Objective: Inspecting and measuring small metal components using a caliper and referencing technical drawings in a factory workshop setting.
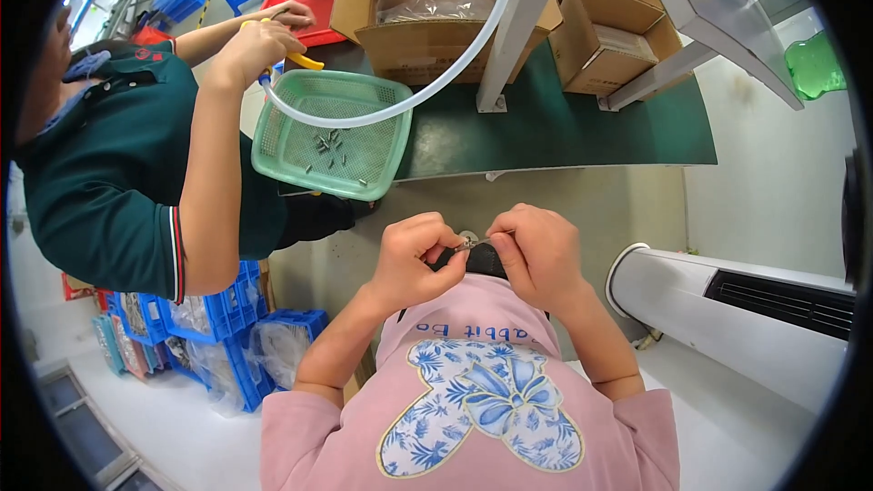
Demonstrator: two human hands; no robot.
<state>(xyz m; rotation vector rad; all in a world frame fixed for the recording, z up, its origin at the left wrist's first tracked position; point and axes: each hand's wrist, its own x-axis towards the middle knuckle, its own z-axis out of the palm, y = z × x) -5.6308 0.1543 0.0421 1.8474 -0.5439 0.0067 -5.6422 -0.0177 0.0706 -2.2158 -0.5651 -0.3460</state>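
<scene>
In front of my lap, my left hand [416, 259] pinches a small shiny metal part [466, 244] between thumb and forefinger. My right hand [543, 256] is closed beside it, thumb against the bent fingers. A thin metallic sliver runs from the part toward the right fingertips; whether it is a separate piece, I cannot tell. Beyond my hands, a light green mesh basket [389, 150] rests by the table's edge at the left. Several small grey metal pins [332, 141] lie loose in it.
Left, a co-worker in a dark green shirt [127, 173] handles a yellow-handled tool [305, 61] by a red tray [318, 5]. Cardboard boxes [423, 50] and a white frame [520, 27] stand on the green table [637, 132]. A hose [436, 82] arcs over the basket. White appliance [727, 309] right; blue crates [214, 314] left.
</scene>
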